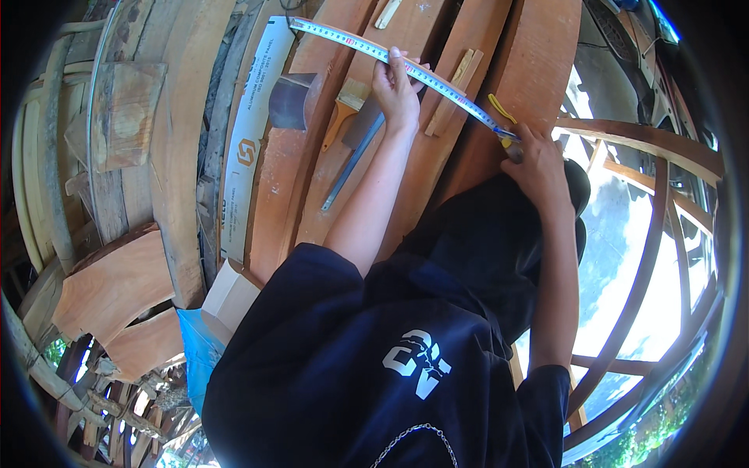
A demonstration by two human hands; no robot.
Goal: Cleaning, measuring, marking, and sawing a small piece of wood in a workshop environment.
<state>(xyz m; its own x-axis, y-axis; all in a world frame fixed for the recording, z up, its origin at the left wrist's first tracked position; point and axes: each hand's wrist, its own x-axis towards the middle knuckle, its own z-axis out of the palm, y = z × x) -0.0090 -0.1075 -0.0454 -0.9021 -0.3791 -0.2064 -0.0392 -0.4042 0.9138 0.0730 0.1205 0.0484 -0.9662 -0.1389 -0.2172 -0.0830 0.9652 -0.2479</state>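
A tape measure's pale blade (449, 92) is drawn out across reddish-brown wooden planks (292, 168). Its hooked end lies by the upper end of a long white panel strip (248, 140). My left hand (399, 90) pinches the blade partway along, thumb on top. Farther right, my right hand (540, 164) is closed around the tape measure's case, mostly hidden by the fingers, with a yellow strap loop (501, 108) sticking out. Below my left hand lie a paintbrush (341, 121) with an orange handle and a narrow blue strip-like tool (353, 161), partly behind my forearm.
A dark, sandpaper-like sheet (292, 101) rests on the planks left of the brush. Small wood offcuts (455, 90) lie beyond my left hand. Stacked boards (117, 292) fill the left side. A wooden frame (663, 210) stands at the right, and a blue sheet (199, 351) sits lower left.
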